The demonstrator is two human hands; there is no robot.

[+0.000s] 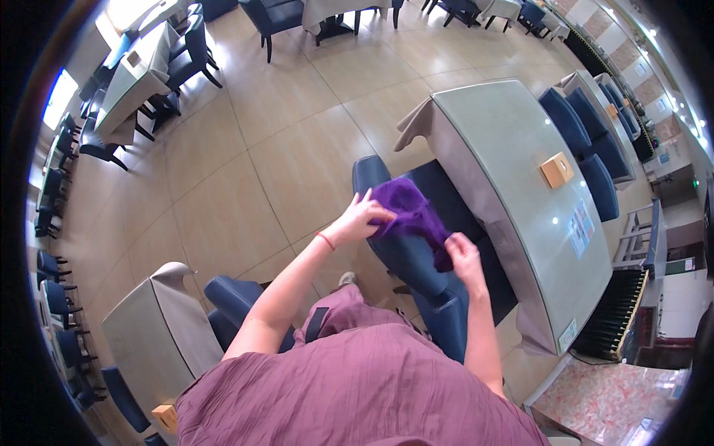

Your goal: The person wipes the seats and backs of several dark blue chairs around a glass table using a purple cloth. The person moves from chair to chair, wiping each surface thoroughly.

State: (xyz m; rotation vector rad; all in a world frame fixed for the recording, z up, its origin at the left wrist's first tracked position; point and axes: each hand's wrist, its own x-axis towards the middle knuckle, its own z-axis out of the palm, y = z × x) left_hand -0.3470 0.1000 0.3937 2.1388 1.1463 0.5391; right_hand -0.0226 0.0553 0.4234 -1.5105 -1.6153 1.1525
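Observation:
A purple cloth (409, 207) is stretched between my two hands, above a dark blue padded chair (407, 260). My left hand (363, 218) grips the cloth's left side, with some fingers raised. At its lower right corner, my right hand (464, 257) is closed on a bunched end. The cloth hangs loosely in folds and covers part of the chair's backrest. Whether it touches the chair I cannot tell.
To the right stands a long table (513, 141) with a grey cloth and glossy top, bearing a tissue box (556, 171) and a printed sheet (580, 230). Another table (141, 320) is at lower left. More dark chairs (195, 56) and tables stand beyond on the tiled floor (216, 178).

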